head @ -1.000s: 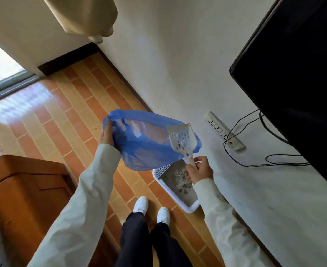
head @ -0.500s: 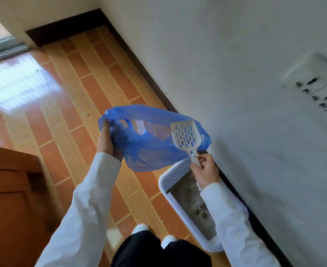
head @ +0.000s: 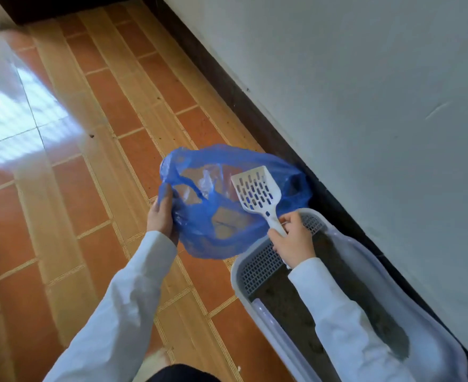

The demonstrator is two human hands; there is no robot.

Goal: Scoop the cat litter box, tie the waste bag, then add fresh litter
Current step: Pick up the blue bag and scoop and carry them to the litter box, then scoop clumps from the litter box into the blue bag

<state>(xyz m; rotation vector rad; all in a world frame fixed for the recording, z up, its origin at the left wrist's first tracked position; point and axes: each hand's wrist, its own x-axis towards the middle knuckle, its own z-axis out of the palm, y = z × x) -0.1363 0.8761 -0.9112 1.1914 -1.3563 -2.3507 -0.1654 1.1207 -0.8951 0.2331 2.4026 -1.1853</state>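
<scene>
Tiled floor (head: pixel 95 188); L grip (head: pixel 161 213) clutching blue bag (head: pixel 199 216), R grip (head: pixel 293 241) round scoop (head: pixel 257 191) handle

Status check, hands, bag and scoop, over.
Left hand grips blue bag, mouth open. Right hand holds scoop, empty, over bag. Litter box below, nothing blocking.

Both hands have lowered the blue bag (head: pixel 227 216) and scoop (head: pixel 256 193) closer to the litter box (head: pixel 255 271).

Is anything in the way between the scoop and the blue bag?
No. The scoop, held by the right hand, sits right at the blue bag, whose mouth the left hand holds open.
</scene>
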